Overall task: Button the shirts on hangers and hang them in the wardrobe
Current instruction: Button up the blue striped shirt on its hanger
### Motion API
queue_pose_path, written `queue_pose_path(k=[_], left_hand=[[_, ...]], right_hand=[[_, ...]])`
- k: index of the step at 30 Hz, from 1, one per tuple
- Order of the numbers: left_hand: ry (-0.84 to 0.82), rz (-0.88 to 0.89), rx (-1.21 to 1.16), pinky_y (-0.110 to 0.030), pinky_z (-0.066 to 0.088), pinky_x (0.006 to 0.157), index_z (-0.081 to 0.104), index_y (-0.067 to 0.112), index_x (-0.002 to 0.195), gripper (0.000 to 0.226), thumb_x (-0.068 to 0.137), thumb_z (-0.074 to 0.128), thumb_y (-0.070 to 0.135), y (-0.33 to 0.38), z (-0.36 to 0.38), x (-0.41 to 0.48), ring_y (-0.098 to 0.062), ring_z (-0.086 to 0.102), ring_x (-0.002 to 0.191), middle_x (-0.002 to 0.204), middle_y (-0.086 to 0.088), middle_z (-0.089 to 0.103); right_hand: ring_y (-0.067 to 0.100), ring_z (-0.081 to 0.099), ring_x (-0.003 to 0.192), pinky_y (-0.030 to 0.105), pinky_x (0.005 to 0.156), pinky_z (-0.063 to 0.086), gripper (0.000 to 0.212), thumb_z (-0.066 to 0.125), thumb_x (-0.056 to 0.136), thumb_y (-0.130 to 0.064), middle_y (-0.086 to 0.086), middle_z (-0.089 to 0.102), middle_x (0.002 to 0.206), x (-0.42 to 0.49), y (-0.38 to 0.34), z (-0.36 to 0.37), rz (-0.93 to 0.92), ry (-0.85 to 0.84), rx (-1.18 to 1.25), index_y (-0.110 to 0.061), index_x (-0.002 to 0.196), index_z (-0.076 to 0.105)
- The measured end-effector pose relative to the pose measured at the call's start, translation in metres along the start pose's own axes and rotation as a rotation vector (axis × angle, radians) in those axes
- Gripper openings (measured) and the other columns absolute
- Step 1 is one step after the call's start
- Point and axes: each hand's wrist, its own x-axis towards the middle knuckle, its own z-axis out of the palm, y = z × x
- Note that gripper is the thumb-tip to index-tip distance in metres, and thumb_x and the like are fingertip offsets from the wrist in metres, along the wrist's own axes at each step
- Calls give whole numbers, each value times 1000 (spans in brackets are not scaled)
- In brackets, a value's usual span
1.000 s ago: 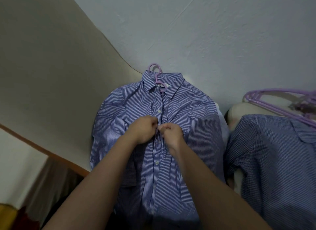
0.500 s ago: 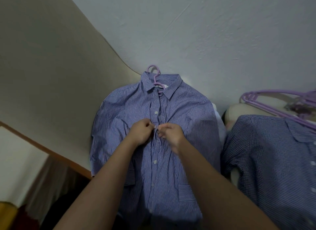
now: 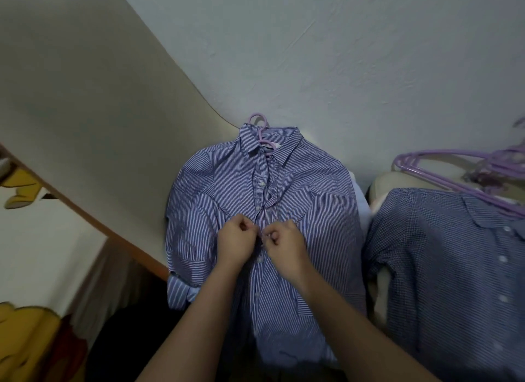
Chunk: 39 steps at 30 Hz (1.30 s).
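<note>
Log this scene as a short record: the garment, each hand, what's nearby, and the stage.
Garment: striped shirt on a purple hanger, collar open
Left hand: pinches the shirt's front edge at mid-chest
Right hand: pinches the facing edge, close to the other hand
Nearby: checked shirt on the right, spare hangers above it
Stage: buttoning in progress, shirt not yet hung

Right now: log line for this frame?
step: buttoning | striped shirt: on purple hanger | left hand: pinches its front | right hand: pinches its front
</note>
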Motion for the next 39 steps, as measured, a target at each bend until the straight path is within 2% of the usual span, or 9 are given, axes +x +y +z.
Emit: queue_pose_path(k=[6, 11, 15, 25, 28, 30, 33, 36, 39], left_hand=[[72, 134, 183, -37, 49, 71, 60, 13, 94, 6, 97, 59, 18, 13, -17, 3, -30, 63, 79, 84, -8, 66], [105, 232, 372, -40, 52, 70, 58, 17, 94, 12, 97, 58, 28, 17, -22, -3, -35, 65, 83, 87, -11, 69], [5, 128, 362, -35, 50, 73, 63, 15, 91, 18, 92, 62, 32, 10, -10, -25, -31, 66, 87, 88, -10, 70], [222, 198, 255, -36, 50, 67, 61, 13, 87, 14, 94, 58, 26, 6, 0, -28, -24, 62, 75, 83, -2, 65], [174, 193, 82, -35, 49, 68, 61, 13, 83, 11, 93, 63, 18, -4, 7, -25, -23, 61, 74, 79, -3, 65], [169, 118, -27, -34, 48, 69, 61, 14, 80, 12, 91, 66, 15, -14, 11, -28, -23, 60, 71, 73, -2, 65], [161, 6, -154, -31, 47, 66, 65, 10, 79, 10, 87, 70, 13, -20, 13, -30, -17, 58, 66, 70, 0, 64], [119, -55, -287, -25, 42, 61, 64, 12, 71, 15, 80, 75, 9, -18, 13, -24, -10, 50, 59, 62, 4, 58], [97, -64, -354, -24, 43, 63, 70, 11, 72, 10, 79, 73, 5, -20, 11, -24, -10, 52, 62, 66, -4, 64]], right_hand=[[3, 43, 67, 17, 55, 33, 13, 63, 96, -22, 1, 42, 106, -5, 9, -4, 51, -99, -127, -14, 106, 63], [28, 60, 81, 31, 70, 48, 5, 64, 93, -25, 2, 45, 104, 0, 2, 3, 100, -55, -191, -20, 93, 63], [29, 63, 90, 38, 81, 54, 14, 63, 89, -22, 5, 62, 96, 9, -5, 7, 195, -59, -146, -26, 76, 58], [23, 58, 101, 46, 99, 38, 11, 57, 89, -19, 0, 63, 102, 11, -13, 17, 311, -35, -142, -25, 80, 54], [23, 62, 92, 42, 92, 48, 15, 59, 86, -18, -4, 66, 85, 16, -9, 15, 382, -54, 14, -20, 72, 59], [21, 64, 79, 35, 77, 54, 14, 65, 84, -11, -1, 68, 76, 17, -4, 11, 415, -51, 251, -17, 72, 68], [13, 58, 68, 23, 64, 49, 20, 71, 85, 0, 2, 64, 71, 16, 0, 1, 414, -95, 474, -11, 70, 66], [8, 52, 60, 14, 53, 45, 19, 69, 86, 5, 2, 60, 67, 16, 0, -8, 413, -151, 566, -8, 72, 65], [9, 55, 62, 19, 57, 46, 18, 72, 84, 3, 3, 63, 68, 19, 1, -3, 410, -138, 518, -8, 71, 68]])
